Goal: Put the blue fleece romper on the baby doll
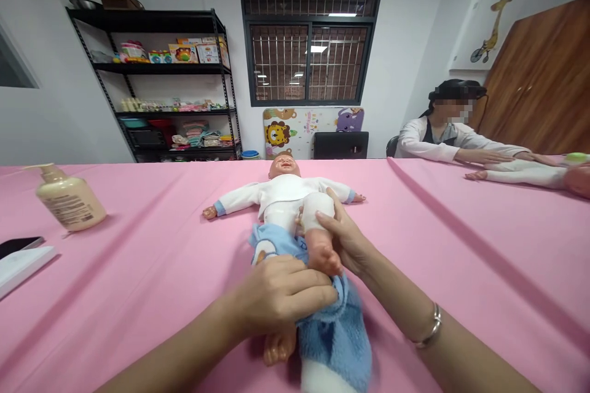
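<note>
At the left of the pink table (pixel 138 258) lies a white pad (pixel 21 270), with a dark phone (pixel 18 247) at its far edge. Just beyond stands a beige pump bottle (pixel 69 201). Behind the table, a black shelf (pixel 152 73) holds boxes and toys against the wall.

A doll (pixel 281 196) lies on its back at the table's centre, arms spread, in a white top. The left hand (pixel 276 298) sits at the near end of the doll, its fingers closed around a blue fleece cloth (pixel 336 338) that bunches below the doll's hips. One doll foot (pixel 279 345) pokes out under that hand. The right hand (pixel 345 236) has its fingers curled around the doll's raised leg (pixel 318 212), with a silver bangle (pixel 431 325) on the wrist.

At the far right, a seated co-worker (pixel 442 135) rests a hand on a second doll (pixel 525 175).
</note>
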The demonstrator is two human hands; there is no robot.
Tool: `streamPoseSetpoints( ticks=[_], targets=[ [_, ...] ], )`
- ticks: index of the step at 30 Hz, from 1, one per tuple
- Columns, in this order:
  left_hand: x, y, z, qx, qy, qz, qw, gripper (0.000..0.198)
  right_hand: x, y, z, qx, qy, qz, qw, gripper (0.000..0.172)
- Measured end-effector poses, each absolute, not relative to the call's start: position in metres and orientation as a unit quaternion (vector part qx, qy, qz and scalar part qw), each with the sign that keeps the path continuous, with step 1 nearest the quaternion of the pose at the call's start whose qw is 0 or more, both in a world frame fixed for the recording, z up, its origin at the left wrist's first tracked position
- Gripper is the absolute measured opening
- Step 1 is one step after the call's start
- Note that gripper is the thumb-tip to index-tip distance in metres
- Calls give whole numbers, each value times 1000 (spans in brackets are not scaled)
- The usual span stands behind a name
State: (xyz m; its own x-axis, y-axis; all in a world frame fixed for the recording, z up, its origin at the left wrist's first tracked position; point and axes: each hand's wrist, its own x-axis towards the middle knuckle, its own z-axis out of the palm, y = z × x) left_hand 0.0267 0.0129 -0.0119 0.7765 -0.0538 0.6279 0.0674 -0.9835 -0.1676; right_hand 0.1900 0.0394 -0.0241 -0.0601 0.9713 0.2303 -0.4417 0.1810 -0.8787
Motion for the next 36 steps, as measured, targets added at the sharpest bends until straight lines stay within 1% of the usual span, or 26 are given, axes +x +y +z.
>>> streamPoseSetpoints(
  ticks=[1,3,6,9,11,15,18,19,20,21,22,23,25,26,27,29,31,33,35,36],
  targets=[
    [27,11,-12,-931,0,-354,90,19,187,39,-26,-281,-445,586,617,86],
    [26,10,-12,-916,-3,-395,70,19,184,39,-28,-280,-437,592,617,93],
    [24,9,-13,-894,-34,-448,-4,24,185,39,-29,-310,-445,573,615,95],
    [24,11,-15,-870,-99,-474,-94,30,187,41,-30,-342,-493,541,589,90],
    [25,14,-17,-846,-166,-488,-139,28,188,42,-32,-340,-536,541,552,85],
    [23,26,-18,-766,-330,-515,-197,17,191,41,-32,-326,-586,566,479,57],
    [19,38,-19,-697,-420,-540,-216,6,197,38,-25,-294,-640,569,425,53],
    [18,41,-19,-684,-436,-541,-221,6,200,38,-22,-281,-663,567,400,51],
    [16,45,-20,-677,-447,-539,-227,8,202,37,-20,-274,-683,561,378,54],
    [15,48,-21,-676,-453,-533,-233,10,204,37,-19,-275,-699,551,363,57],
    [14,51,-21,-680,-453,-525,-240,12,205,38,-18,-283,-711,535,358,56],
    [12,54,-22,-688,-447,-514,-250,15,206,40,-19,-297,-719,512,364,47],
    [9,58,-25,-716,-430,-477,-274,22,207,46,-23,-338,-732,443,392,19],
    [8,60,-26,-733,-422,-452,-282,26,208,49,-26,-359,-735,403,410,11],
    [6,61,-26,-753,-415,-426,-282,30,208,53,-30,-380,-733,364,432,7],
    [3,63,-26,-794,-405,-375,-255,37,207,60,-39,-414,-713,298,482,8],
    [2,63,-25,-831,-394,-328,-215,42,206,66,-47,-442,-680,263,522,12],
    [1,62,-23,-856,-384,-289,-192,46,204,69,-54,-463,-652,259,542,13],
    [2,61,-21,-861,-386,-272,-187,45,201,70,-58,-470,-630,280,551,22],
    [3,60,-21,-861,-389,-270,-185,42,200,70,-58,-467,-621,298,554,28]
  ],
)
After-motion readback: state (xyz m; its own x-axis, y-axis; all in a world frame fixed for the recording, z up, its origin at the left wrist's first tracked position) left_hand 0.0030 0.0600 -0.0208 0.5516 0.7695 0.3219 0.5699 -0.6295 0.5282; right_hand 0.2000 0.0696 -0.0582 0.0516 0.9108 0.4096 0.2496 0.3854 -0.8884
